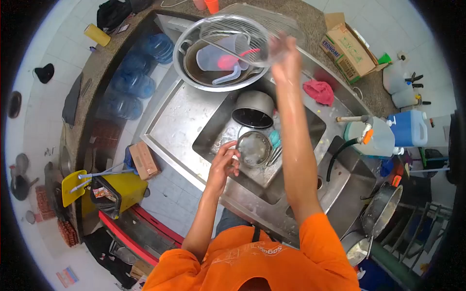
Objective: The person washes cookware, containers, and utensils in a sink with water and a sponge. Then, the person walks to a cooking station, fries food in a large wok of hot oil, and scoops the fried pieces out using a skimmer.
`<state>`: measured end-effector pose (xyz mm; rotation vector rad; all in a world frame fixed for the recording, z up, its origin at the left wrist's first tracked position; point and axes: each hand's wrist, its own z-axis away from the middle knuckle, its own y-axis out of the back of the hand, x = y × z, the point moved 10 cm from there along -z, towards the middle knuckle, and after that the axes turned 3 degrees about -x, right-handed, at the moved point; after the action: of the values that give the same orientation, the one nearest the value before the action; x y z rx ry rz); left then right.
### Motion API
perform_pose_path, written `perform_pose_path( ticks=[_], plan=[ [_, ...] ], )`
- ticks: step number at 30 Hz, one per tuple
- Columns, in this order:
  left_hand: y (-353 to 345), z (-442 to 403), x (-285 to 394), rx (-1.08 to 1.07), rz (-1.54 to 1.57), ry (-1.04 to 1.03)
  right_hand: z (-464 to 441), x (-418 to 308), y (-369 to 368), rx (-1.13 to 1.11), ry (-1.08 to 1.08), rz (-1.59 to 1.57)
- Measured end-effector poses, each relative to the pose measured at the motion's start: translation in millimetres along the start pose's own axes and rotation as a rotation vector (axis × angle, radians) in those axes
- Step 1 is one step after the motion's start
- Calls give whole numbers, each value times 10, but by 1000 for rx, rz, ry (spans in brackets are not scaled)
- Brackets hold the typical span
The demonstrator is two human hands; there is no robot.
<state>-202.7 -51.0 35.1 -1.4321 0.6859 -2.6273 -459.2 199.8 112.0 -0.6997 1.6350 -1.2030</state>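
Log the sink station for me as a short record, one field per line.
Left hand: fingers loosely curled beside the round metal vessel; contact unclear
Right hand: motion-blurred, raised at the edge of a wire rack; grip unclear
Sink: dark-bottomed pot, the round vessel, turquoise item, metal utensils
Large basin: translucent pitcher, red item
Counter right of sink: pink cloth, faucet with orange handle
Water flow: none visible at faucet

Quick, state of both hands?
Left hand: open, fingers loosely bent, no clear hold.
Right hand: closed on the edge of what looks like a wire rack, blurred.
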Motion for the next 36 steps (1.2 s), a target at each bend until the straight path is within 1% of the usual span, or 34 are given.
perform_pose_path(
  ticks=[1, 3, 6, 9, 10, 12, 13, 14, 15, 16, 17, 19, 20, 21, 22, 24, 25, 27, 29, 30, 32, 33, 35, 36],
  plan=[
    [141, -2, -37, 36, -19, 4, -166, 381, 58, 133, -58, -129],
    [385, 80, -221, 106, -56, 52, -274, 728, 133, 230, -8, 22],
    [550, 64, -404, 143, -77, 95, -352, 1014, 413, 69, -89, 164],
    [605, -102, -611, 135, -120, 137, 326, 821, 710, 95, -327, 481],
    [612, -200, -673, 123, -141, 143, 550, 660, 1017, 136, -261, 619],
    [666, -404, -821, 125, -181, 156, 1100, 405, 1829, 106, -79, 1118],
    [677, -507, -903, 127, -202, 160, 1525, 407, 2374, 71, -57, 1677],
    [713, -592, -966, 162, -216, 152, 2014, 459, 2574, -10, 52, 1825],
    [716, -672, -1004, 163, -222, 154, 2458, 771, 3113, -249, -178, 1770],
    [714, -741, -1041, 164, -229, 155, 2897, 896, 3280, -471, -238, 1995],
    [712, -776, -1079, 165, -238, 159, 3362, 1006, 3433, -723, -252, 2185],
    [661, -793, -1077, 157, -244, 174, 3537, 1116, 3632, -802, -513, 2442],
    [654, -770, -1064, 158, -249, 171, 3646, 1304, 4054, -692, -539, 2377],
    [653, -745, -1046, 161, -254, 172, 3724, 1433, 4294, -587, -567, 2306],
    [639, -700, -1014, 159, -228, 171, 3683, 1458, 3852, -718, -509, 2261],
    [771, -666, -1038, 205, -262, 135, 3442, 1346, 3091, -598, -337, 2089],
    [816, -647, -1063, 225, -271, 117, 3319, 1244, 3016, -395, -490, 1979],
    [770, -646, -1058, 200, -283, 88, 3259, 1032, 3028, -10, -748, 1710],
    [762, -676, -1131, 235, -261, 134, 3362, 1139, 3352, 76, -629, 1406],
    [679, -703, -1055, 228, -249, 87, 3412, 1182, 3473, 114, -568, 1246],
    [490, -653, -913, 227, -216, 10, 3559, 810, 3371, 439, -637, 921],
    [385, -626, -828, 198, -192, -67, 3657, 546, 3224, 592, -667, 752],
    [69, -490, -609, 197, -301, -129, 3672, -108, 2853, 520, -559, 453],
    [-139, -430, -572, 154, -313, -159, 3692, -580, 2569, 615, -439, 351]
  ],
)
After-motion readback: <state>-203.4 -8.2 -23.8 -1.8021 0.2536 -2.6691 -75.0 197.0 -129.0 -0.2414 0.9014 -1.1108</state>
